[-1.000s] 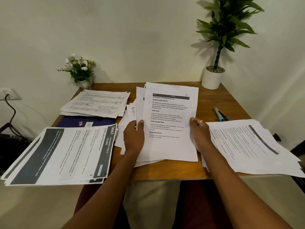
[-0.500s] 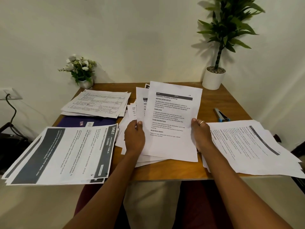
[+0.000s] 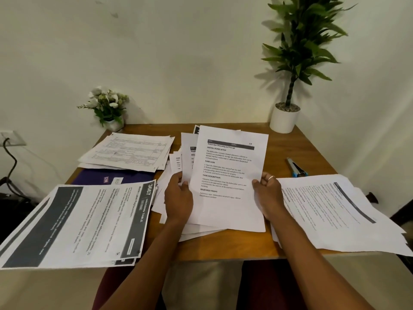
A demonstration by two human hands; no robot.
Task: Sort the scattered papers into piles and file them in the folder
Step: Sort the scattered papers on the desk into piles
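A loose stack of white printed papers [image 3: 228,173] lies at the middle of the wooden table [image 3: 245,247]. My left hand [image 3: 178,198] grips the stack's left edge, thumb on top. My right hand [image 3: 268,195] pinches the right edge of the top sheet, which is tilted and lifted slightly. A pile with dark headers [image 3: 78,224] overhangs the table's front left. Another pile [image 3: 335,211] lies at the right. A third pile of forms [image 3: 131,151] sits at the back left, over a dark purple folder [image 3: 111,177].
A small white pot of flowers [image 3: 107,108] stands at the back left corner. A tall plant in a white pot [image 3: 285,117] stands at the back right. A blue stapler [image 3: 296,167] lies by the right pile. A wall socket with cable [image 3: 11,139] is at far left.
The top sheet has swung clockwise and lifted at its right edge in my right hand. My left hand's thumb has slid along the stack's left edge.
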